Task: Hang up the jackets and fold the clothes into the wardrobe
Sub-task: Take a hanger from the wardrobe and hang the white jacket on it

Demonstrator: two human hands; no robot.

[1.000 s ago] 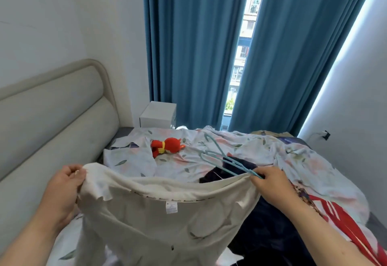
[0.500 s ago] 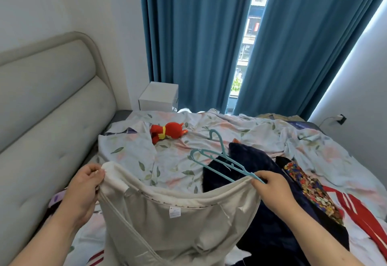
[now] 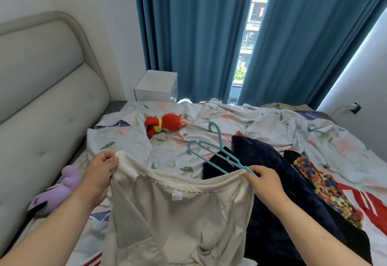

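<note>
Left hand (image 3: 100,173) and right hand (image 3: 265,180), apart, each grip the white jacket (image 3: 178,213), spreading its collar for the hanger (image 3: 217,152).

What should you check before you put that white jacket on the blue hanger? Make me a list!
1. Left hand grips one top corner of the cream-white zip jacket: ok.
2. Right hand holds the other corner together with the light blue plastic hanger: ok.
3. Neck opening spread wide between both hands: ok.
4. Hanger arms tucked inside the jacket's shoulders: not ok, the hanger sticks out above the collar.
5. Hanger clear of the dark navy fleece garment behind it: cannot tell.
</note>
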